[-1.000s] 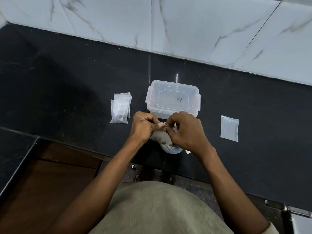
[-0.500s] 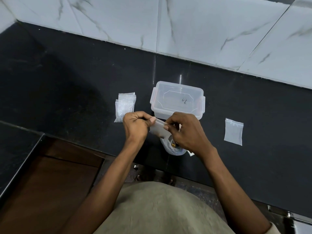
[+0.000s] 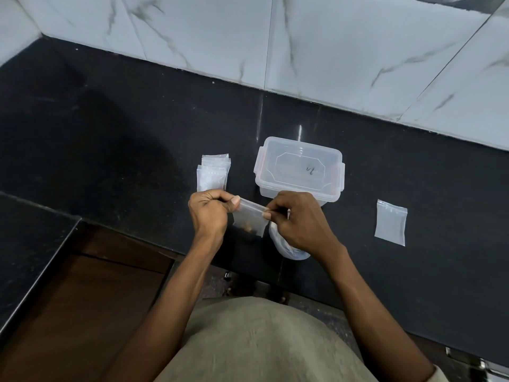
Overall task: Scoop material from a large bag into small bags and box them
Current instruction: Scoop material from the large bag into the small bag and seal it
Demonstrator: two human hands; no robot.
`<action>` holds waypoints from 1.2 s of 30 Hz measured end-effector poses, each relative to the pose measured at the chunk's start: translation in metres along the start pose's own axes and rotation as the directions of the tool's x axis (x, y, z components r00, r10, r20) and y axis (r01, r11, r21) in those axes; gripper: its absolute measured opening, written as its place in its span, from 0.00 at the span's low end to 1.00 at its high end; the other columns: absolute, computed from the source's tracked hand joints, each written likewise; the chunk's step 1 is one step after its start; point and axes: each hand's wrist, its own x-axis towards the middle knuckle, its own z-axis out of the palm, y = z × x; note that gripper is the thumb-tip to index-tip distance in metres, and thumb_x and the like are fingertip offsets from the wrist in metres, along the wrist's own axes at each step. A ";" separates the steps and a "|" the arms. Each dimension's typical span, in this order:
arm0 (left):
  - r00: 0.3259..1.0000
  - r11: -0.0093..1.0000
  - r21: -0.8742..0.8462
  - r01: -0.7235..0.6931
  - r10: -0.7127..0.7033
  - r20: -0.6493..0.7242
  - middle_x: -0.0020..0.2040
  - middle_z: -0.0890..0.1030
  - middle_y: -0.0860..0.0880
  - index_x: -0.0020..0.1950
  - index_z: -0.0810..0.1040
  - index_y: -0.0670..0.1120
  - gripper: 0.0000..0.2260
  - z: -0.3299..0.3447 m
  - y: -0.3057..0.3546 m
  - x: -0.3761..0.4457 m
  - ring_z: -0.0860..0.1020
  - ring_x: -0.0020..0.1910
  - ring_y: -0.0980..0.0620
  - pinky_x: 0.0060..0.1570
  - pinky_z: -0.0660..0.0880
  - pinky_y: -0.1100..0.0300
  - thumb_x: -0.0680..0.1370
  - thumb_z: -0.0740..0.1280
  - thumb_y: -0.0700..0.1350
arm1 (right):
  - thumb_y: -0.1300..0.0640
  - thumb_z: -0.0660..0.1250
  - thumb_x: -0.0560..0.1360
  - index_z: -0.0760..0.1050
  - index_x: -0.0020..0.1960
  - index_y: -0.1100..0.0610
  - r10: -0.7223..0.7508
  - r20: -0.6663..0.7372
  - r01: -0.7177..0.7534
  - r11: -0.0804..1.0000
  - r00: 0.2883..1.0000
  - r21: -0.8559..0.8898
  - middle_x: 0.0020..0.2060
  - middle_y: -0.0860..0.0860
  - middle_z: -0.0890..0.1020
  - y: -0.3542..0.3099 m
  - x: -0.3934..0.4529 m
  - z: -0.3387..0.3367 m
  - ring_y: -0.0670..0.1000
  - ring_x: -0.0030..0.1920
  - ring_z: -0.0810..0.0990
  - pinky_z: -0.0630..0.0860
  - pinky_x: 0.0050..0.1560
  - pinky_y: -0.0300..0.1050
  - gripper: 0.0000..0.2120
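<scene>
Left hand (image 3: 209, 213): you pinch the small bag (image 3: 249, 220) at its top edge.
Right hand (image 3: 298, 219): pinches the opposite corner.
Bag contents: brown, indistinct.
Large bag (image 3: 286, 248): mostly hidden under your right hand.
Box (image 3: 298, 168): lidded, just behind.

A small clear bag (image 3: 249, 220) with brown bits at its bottom hangs at centre. The lidded clear box (image 3: 299, 168) sits at 1 o'clock of it; a stack of bags (image 3: 213, 173) at 11; a flat single bag (image 3: 391, 223) at 3; the large bag (image 3: 286, 248) at 5.

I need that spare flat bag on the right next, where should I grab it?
Pinch the lone bag at its top zip strip, coming from the right hand's side: it lies flat on the counter, and that strip is its stiffest edge.
</scene>
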 end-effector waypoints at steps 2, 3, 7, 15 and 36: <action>1.000 1.000 -0.010 0.017 -0.017 -0.013 0.25 0.80 0.53 0.31 0.81 0.43 0.14 -0.006 -0.003 0.004 0.79 0.28 0.61 0.36 0.76 0.70 0.68 0.73 0.25 | 0.57 0.74 0.73 0.85 0.43 0.53 0.012 0.020 -0.012 1.000 1.000 -0.001 0.37 0.42 0.84 -0.003 0.006 0.008 0.44 0.37 0.78 0.77 0.40 0.47 0.02; 1.000 1.000 -0.012 0.026 -0.026 -0.015 0.25 0.80 0.53 0.31 0.81 0.42 0.14 -0.009 -0.005 0.007 0.79 0.28 0.61 0.36 0.76 0.70 0.68 0.73 0.25 | 0.57 0.74 0.73 0.85 0.42 0.53 0.022 0.036 -0.022 1.000 0.999 -0.005 0.37 0.42 0.84 -0.004 0.009 0.012 0.43 0.37 0.78 0.77 0.41 0.46 0.02; 0.999 0.999 0.036 0.022 -0.023 0.045 0.29 0.81 0.47 0.34 0.82 0.40 0.10 -0.026 -0.017 0.022 0.76 0.28 0.58 0.35 0.75 0.64 0.74 0.71 0.29 | 0.56 0.72 0.74 0.84 0.43 0.53 0.076 0.083 -0.073 0.997 0.994 -0.031 0.38 0.45 0.85 -0.008 0.024 0.032 0.46 0.38 0.80 0.78 0.41 0.46 0.03; 0.994 0.989 0.132 0.064 -0.075 0.077 0.30 0.77 0.43 0.45 0.83 0.36 0.09 -0.064 -0.045 0.050 0.71 0.28 0.53 0.26 0.68 0.63 0.82 0.66 0.37 | 0.64 0.66 0.73 0.82 0.42 0.61 0.118 0.099 -0.104 0.985 0.988 -0.134 0.37 0.55 0.84 -0.023 0.064 0.075 0.55 0.38 0.81 0.80 0.42 0.51 0.06; 0.980 0.912 0.396 -0.109 0.033 0.195 0.49 0.82 0.54 0.50 0.82 0.50 0.09 -0.073 -0.065 0.057 0.80 0.45 0.64 0.53 0.79 0.62 0.78 0.69 0.35 | 0.58 0.59 0.73 0.77 0.58 0.66 0.074 -0.110 -0.088 0.988 0.991 -0.128 0.44 0.62 0.85 -0.039 0.072 0.113 0.63 0.42 0.83 0.79 0.42 0.53 0.18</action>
